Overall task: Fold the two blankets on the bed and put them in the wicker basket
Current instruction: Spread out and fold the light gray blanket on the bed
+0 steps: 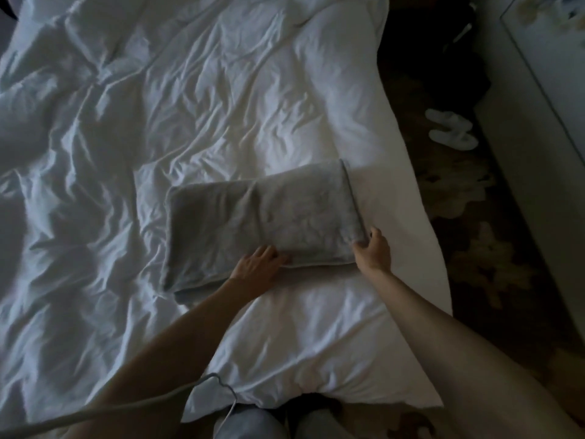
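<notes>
Folding step: grey blanket (262, 223) lies part-folded on the bed (158, 122), near its right edge; left hand (256, 266) rests flat on the near hem, right hand (373, 248) pinches the near corner, hands apart. Next prob. 1 more fold, edges matched. Visible: 1 blanket, 2 slippers (451, 129); wicker basket out of view.

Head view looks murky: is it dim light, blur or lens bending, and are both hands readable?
Head view: dim bluish light, no glare, soft focus throughout. Head view: wide-angle bending bows the bed edge at right. Head view: left hand on the grey blanket and right hand gripping its corner are readable.
</notes>
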The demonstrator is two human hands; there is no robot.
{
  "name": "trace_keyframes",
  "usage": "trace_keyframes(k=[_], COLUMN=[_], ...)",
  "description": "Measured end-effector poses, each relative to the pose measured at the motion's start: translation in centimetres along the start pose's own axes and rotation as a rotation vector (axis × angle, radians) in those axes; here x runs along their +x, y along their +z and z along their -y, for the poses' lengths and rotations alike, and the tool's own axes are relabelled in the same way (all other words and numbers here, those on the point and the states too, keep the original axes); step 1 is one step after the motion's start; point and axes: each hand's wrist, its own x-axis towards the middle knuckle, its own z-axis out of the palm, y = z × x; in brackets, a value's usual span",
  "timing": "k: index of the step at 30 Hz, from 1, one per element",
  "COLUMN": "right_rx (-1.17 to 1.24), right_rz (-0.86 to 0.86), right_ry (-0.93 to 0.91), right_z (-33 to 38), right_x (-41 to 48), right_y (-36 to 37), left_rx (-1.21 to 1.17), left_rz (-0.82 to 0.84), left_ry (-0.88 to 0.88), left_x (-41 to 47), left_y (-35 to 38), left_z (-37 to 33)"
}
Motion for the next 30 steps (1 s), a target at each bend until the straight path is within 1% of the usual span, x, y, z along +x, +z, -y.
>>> trace_keyframes(k=[2,4,5,6,7,8,10,11,12,13,14,15,17,19,21,22,24,26,27,28,30], right_rx=[-0.001,-0.012,-0.009,-0.003,0.001,0.004,0.025,0.045,0.067,0.086,0.102,0.116,0.128,0.132,0.062,-0.011,-0.216,-0.298,-0.287,-0.199,0.028], right_rz=[0.039,0.085,0.092,0.088,0.076,0.06,0.033,0.034,0.04,0.042,0.041,0.03,-0.001,0.03,0.079,0.056,-0.024,-0.088,-0.103,-0.096,0.001], right_ry=[0.018,0.003,-0.004,-0.008,-0.015,-0.026,-0.055,-0.073,-0.086,-0.096,-0.104,-0.111,-0.104,-0.053,-0.022,-0.052,-0.178,-0.267,-0.292,-0.276,-0.131], right_z=[-0.4,-0.5,-0.4,-0.1,0.3,0.8,2.3,3.2,4.0,4.8,5.5,6.2,7.4,8.4,9.0,9.2,9.7,9.9,10.0,10.2,10.5], right_x=[0.6,1.1,1.4,1.7,2.2,2.6,3.8,4.6,5.5,6.5,7.5,8.4,10.2,11.8,13.0,13.5,14.3,14.8,14.9,15.0,15.8], right_y=[-0.2,-0.5,-0.8,-1.0,-1.2,-1.4,-1.4,-1.4,-1.3,-1.3,-1.3,-1.4,-1.3,-1.0,-0.4,-0.2,0.1,0.4,0.5,0.5,0.3], left_rx=[0.009,-0.028,-0.087,-0.177,-0.265,-0.312,-0.283,-0.264,-0.264,-0.271,-0.27,-0.267,-0.301,-0.348,-0.34,-0.321,-0.282,-0.266,-0.277,-0.299,-0.356], left_rz=[0.072,0.194,0.261,0.294,0.259,0.154,-0.13,-0.232,-0.298,-0.321,-0.3,-0.247,-0.087,0.038,0.074,0.074,0.079,0.116,0.136,0.151,0.143], left_ry=[-0.005,0.016,0.023,0.001,-0.048,-0.111,-0.201,-0.228,-0.24,-0.238,-0.233,-0.237,-0.262,-0.269,-0.294,-0.306,-0.33,-0.34,-0.341,-0.336,-0.274], left_x=[1.0,2.3,3.2,4.4,5.6,6.9,9.8,11.2,12.6,14.0,15.4,16.6,18.7,19.9,20.4,20.4,20.4,20.6,20.8,21.0,21.8], left_y=[0.4,-0.1,-0.9,-1.9,-3.0,-4.1,-6.1,-7.0,-7.8,-8.4,-8.7,-8.8,-8.5,-7.7,-7.0,-6.7,-6.2,-5.9,-5.8,-5.9,-6.5], left_z=[-0.2,0.2,0.4,0.4,0.4,0.3,0.5,0.7,0.8,1.2,1.7,2.3,3.5,4.6,5.5,5.9,6.4,6.9,7.0,7.0,6.5])
